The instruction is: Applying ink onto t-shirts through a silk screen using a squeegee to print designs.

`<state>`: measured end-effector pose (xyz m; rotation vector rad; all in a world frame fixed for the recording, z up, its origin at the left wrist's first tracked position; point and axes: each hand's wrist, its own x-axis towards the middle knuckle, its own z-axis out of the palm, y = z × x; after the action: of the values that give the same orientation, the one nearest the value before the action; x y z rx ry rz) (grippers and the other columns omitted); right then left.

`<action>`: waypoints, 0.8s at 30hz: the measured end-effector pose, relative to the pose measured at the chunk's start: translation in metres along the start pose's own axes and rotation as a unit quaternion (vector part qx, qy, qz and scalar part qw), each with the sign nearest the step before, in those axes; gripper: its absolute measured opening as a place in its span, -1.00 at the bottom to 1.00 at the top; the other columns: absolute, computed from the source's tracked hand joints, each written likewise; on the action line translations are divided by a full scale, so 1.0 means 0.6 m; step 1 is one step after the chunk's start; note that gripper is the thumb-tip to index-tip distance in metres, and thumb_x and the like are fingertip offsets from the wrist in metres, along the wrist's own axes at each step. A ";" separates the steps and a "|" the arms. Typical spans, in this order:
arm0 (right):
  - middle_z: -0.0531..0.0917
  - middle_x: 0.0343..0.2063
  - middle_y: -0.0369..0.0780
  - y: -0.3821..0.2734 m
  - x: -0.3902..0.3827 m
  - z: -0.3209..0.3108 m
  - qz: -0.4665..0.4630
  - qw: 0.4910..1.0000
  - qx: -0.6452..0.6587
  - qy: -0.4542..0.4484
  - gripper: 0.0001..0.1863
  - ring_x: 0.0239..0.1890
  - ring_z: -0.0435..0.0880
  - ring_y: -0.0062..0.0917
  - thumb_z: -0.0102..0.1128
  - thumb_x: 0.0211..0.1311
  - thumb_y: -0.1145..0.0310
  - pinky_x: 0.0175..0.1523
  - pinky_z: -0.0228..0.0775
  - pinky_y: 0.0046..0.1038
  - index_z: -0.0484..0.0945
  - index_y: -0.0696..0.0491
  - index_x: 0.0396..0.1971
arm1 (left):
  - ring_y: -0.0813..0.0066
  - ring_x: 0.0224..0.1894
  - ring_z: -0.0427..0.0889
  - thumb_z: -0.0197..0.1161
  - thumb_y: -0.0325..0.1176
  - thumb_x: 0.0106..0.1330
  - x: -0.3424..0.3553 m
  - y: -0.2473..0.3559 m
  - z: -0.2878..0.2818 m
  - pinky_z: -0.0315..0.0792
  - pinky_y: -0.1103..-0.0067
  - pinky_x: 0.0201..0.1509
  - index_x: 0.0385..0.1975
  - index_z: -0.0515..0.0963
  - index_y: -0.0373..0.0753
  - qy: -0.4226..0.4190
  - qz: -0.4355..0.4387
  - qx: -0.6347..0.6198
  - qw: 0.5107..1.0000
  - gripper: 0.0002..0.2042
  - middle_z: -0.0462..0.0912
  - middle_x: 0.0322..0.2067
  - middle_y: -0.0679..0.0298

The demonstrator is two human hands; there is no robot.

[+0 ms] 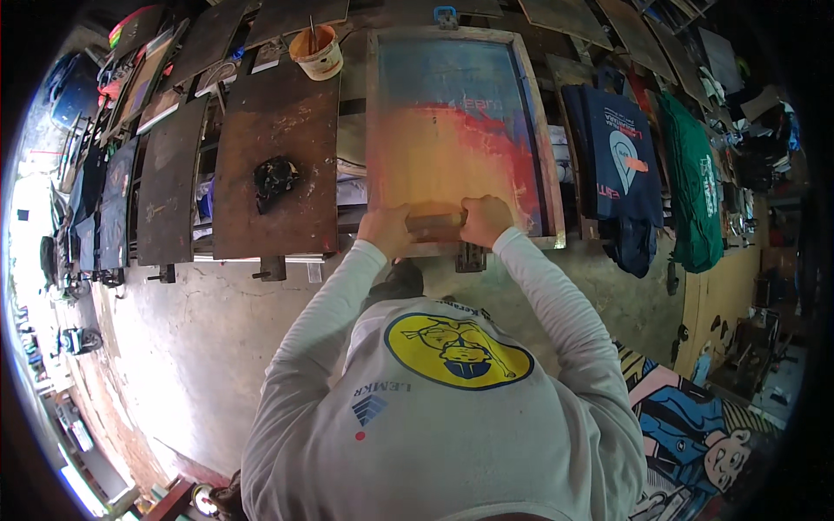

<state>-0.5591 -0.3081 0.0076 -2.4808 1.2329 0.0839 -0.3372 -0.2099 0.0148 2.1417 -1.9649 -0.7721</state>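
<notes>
A wooden-framed printing screen (374, 122) lies in front of me, its mesh blue at the far end, smeared red across the middle and yellowish toward me. Near its close end, a squeegee (436, 227) with a wooden-looking handle, slightly blurred, rests crosswise on the mesh. My left hand (385, 227) is closed round the handle's left end. At the right end, my right hand (486, 219) grips it too, fingers curled. The squeegee's blade is hidden from here. A blue clamp (446, 17) sits at the screen's far edge.
Left of the screen, a dark board (252, 130) carries a crumpled black lump (276, 180). An ink-stained bucket (316, 54) with a stick in it stands behind. Right of the screen hang a navy printed shirt (618, 156) and a green one (693, 182). More boards line the rack.
</notes>
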 end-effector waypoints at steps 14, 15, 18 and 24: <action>0.72 -0.33 0.01 0.063 0.227 -0.017 0.035 0.996 0.005 -0.078 -0.72 -0.22 0.72 -0.08 0.21 -0.18 0.29 -0.07 0.56 -0.13 0.73 0.04 -0.40 | 0.00 -0.21 0.71 0.49 0.24 -0.11 0.222 -0.074 -0.072 0.55 0.25 -0.07 -0.26 0.63 -0.22 -0.025 0.086 0.029 0.995 -0.38 0.71 -0.32 -0.01; 0.72 -0.33 0.01 0.059 0.224 -0.024 0.036 0.996 0.004 -0.076 -0.72 -0.22 0.72 -0.08 0.21 -0.18 0.29 -0.07 0.56 -0.13 0.73 0.04 -0.40 | -0.01 -0.21 0.71 0.48 0.24 -0.10 0.220 -0.074 -0.075 0.56 0.24 -0.08 -0.28 0.62 -0.22 0.021 0.105 0.037 0.994 -0.39 0.71 -0.32 -0.01; 0.71 -0.38 0.01 0.039 0.199 -0.049 0.029 1.000 0.002 0.005 -0.75 -0.26 0.72 -0.07 0.27 -0.14 0.24 -0.10 0.56 -0.10 0.69 0.02 -0.41 | -0.02 -0.23 0.71 0.47 0.20 -0.04 0.197 -0.058 -0.079 0.56 0.21 -0.12 -0.32 0.62 -0.20 0.117 0.086 0.007 0.989 -0.45 0.71 -0.35 0.02; 0.72 -0.38 -0.04 0.016 0.155 -0.012 0.043 0.993 -0.045 0.097 -0.73 -0.27 0.73 -0.10 0.26 -0.08 0.33 -0.16 0.57 -0.10 0.57 0.01 -0.30 | 0.04 -0.27 0.72 0.45 0.07 0.05 0.177 -0.059 -0.025 0.57 0.21 -0.20 -0.31 0.63 -0.12 0.108 0.008 0.053 0.993 -0.59 0.73 -0.39 0.10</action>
<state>-0.5104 -0.3865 -0.0084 -2.5623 1.4444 -0.0827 -0.2972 -0.3104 -0.0169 2.1596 -1.9475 -0.4217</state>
